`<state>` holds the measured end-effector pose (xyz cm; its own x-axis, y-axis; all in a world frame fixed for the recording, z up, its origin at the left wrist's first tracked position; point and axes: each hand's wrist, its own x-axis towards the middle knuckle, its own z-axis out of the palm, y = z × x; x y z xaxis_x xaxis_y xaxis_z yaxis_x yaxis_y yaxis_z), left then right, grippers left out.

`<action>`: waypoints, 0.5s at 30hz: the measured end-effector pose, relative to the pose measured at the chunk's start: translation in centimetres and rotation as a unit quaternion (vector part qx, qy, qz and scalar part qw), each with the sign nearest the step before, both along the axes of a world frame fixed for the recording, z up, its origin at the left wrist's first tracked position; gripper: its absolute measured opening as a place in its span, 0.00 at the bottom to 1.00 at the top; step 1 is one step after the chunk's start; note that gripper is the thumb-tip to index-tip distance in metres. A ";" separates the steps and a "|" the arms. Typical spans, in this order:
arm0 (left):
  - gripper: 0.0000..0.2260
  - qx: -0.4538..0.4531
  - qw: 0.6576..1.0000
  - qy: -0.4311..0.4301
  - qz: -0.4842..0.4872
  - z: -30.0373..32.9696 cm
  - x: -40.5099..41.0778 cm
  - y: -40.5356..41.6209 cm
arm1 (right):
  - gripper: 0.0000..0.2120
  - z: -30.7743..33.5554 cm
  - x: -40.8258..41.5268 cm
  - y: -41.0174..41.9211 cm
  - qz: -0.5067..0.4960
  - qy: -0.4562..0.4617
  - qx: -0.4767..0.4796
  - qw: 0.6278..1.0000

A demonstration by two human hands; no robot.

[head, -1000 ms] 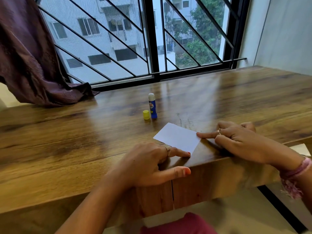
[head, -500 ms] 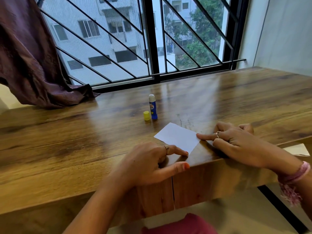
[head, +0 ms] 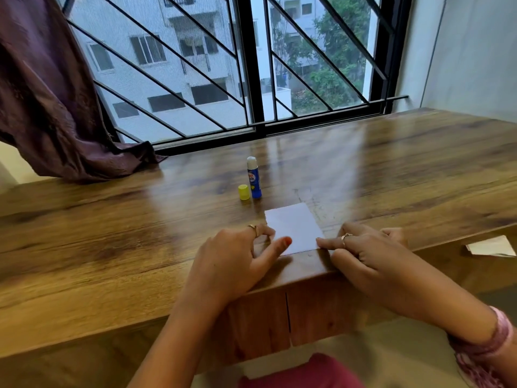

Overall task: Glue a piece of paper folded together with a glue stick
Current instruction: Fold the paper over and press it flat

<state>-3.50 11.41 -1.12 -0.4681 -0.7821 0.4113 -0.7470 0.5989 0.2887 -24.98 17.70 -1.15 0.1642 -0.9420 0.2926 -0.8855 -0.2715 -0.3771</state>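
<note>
On the wooden table (head: 112, 247), left hand (head: 237, 256) and right hand (head: 363, 256) press relaxed fingers onto the folded paper (head: 293, 228), which might skew if pushed unevenly.

The folded paper (head: 293, 229) lies flat on the table (head: 112, 233) near its front edge. The left hand (head: 237, 259) rests at the paper's left side, thumb on its near left corner; the right hand (head: 369, 259) rests at its right side, forefinger touching the near right corner. Behind the paper, slightly left, the glue stick (head: 254, 177) stands upright, its cap (head: 243, 192) just beside it on the left. A curtain (head: 56, 102) lies on the table's far left.
</note>
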 end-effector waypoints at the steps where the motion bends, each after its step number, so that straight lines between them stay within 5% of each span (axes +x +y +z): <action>1: 0.30 0.002 1.000 -0.005 0.012 -0.1 0.0 -0.2 | 0.29 0.0 0.4 0.2 0.016 -0.004 0.005 1.000; 10: 0.21 0.056 0.997 -0.029 0.052 0.3 0.2 -1.2 | 0.17 1.9 -3.1 -2.0 0.124 -0.083 0.061 0.987; 15: 0.17 0.056 0.997 -0.010 0.044 0.4 0.2 -1.1 | 0.18 1.6 -3.8 -3.0 0.146 -0.053 0.055 0.986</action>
